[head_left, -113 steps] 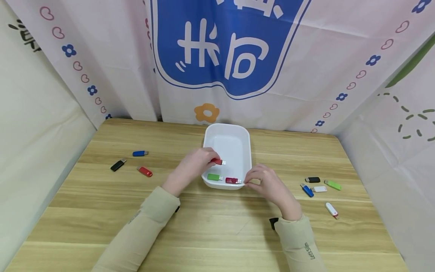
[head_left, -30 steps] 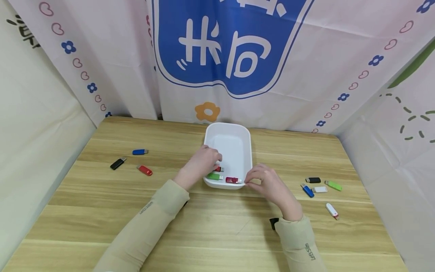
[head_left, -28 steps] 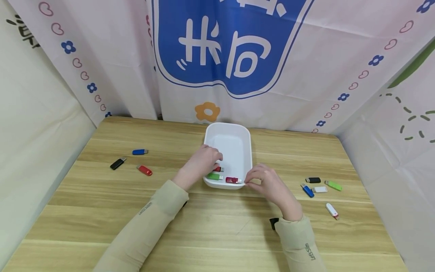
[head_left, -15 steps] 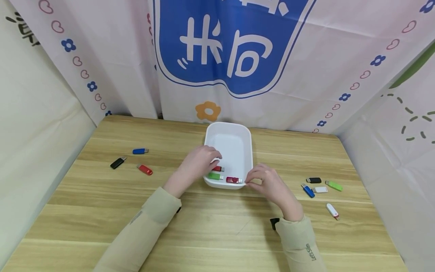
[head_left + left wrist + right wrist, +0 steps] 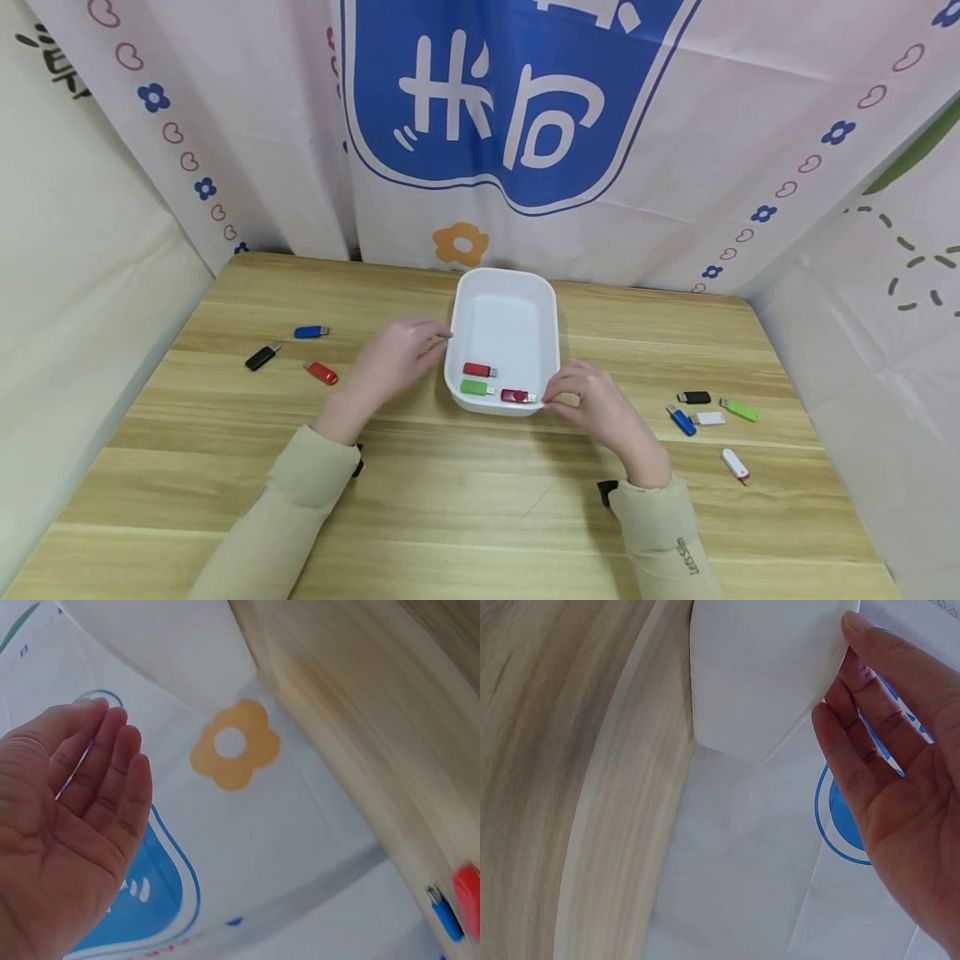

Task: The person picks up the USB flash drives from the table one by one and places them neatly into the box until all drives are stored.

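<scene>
Left hand draws back from the tray, leaving the red stick inside

Half a second ago the left hand (image 5: 390, 360) partly covered the red stick (image 5: 475, 369); now it is at the left rim of the white tray (image 5: 504, 327), and the stick lies in full view on the tray's floor, above the green stick (image 5: 473, 387) and near the dark red stick (image 5: 515, 396); the left fingers lie side by side, gently bent, the thumb tip close to them and nothing visible between; whether they touch the rim I cannot tell; the right hand (image 5: 600, 414) keeps its place, thumb and fingertips pinching the rim at the near right corner.

The wooden table (image 5: 457, 517) is pale with light grain; white cloth hangs round it, the back one bearing a blue panel (image 5: 480, 158) and an orange flower (image 5: 444, 239).

On the left lie a blue stick (image 5: 307, 332), a black stick (image 5: 260, 358) and a loose red stick (image 5: 323, 373); the left hand is between these and the tray; well to the right are five more sticks (image 5: 682, 420); the right hand hides a bit of the tray's corner.
</scene>
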`<state>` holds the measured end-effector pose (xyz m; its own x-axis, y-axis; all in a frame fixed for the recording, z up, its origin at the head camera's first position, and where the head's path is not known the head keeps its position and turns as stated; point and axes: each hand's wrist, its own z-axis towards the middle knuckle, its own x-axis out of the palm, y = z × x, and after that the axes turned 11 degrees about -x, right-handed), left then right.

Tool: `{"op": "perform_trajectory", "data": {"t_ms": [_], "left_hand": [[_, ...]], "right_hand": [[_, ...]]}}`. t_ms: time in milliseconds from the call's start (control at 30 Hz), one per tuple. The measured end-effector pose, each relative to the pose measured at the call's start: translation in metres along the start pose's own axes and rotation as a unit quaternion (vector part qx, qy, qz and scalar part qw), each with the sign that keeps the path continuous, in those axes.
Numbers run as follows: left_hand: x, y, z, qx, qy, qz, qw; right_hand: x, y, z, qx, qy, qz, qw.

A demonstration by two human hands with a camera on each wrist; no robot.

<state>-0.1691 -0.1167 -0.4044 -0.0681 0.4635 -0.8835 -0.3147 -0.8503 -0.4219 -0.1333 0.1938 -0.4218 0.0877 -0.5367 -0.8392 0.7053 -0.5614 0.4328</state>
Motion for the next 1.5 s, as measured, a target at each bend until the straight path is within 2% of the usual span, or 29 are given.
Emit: {"op": "perform_trajectory", "data": {"t_ms": [167, 300, 433, 567, 667, 900, 1167, 1267, 1500], "left_hand": [[-0.007, 0.022, -0.007, -0.046, 0.014, -0.032, 0.9983], [-0.01, 0.04, -0.014, -0.091, 0.019, -0.039, 0.9949], [-0.014, 0.055, -0.02, -0.131, 0.004, -0.037, 0.9907], [-0.016, 0.072, -0.026, -0.151, -0.022, -0.03, 0.9879], [-0.021, 0.084, -0.031, -0.172, -0.022, -0.028, 0.9844], [-0.034, 0.097, -0.042, -0.242, 0.024, 0.0, 0.9701], [-0.044, 0.107, -0.051, -0.326, 0.105, 0.047, 0.9383], [-0.047, 0.107, -0.054, -0.335, 0.125, 0.068, 0.9313], [-0.048, 0.108, -0.054, -0.336, 0.159, 0.099, 0.9232]], "right_hand": [[0.0, -0.001, 0.0, 0.003, 0.002, -0.001, 1.0], [0.0, -0.001, 0.0, 0.004, 0.003, -0.003, 1.0], [-0.001, 0.0, -0.001, 0.004, 0.001, -0.005, 1.0], [-0.001, -0.001, 0.0, -0.003, -0.002, -0.007, 1.0], [0.0, -0.001, 0.0, -0.009, -0.004, -0.006, 1.0], [0.001, -0.001, 0.001, -0.016, -0.011, -0.007, 1.0], [-0.001, 0.0, 0.001, -0.008, -0.002, 0.0, 1.0], [-0.001, 0.0, 0.001, -0.005, -0.001, 0.0, 1.0], [-0.001, 0.001, 0.001, -0.001, 0.0, 0.003, 1.0]]}}
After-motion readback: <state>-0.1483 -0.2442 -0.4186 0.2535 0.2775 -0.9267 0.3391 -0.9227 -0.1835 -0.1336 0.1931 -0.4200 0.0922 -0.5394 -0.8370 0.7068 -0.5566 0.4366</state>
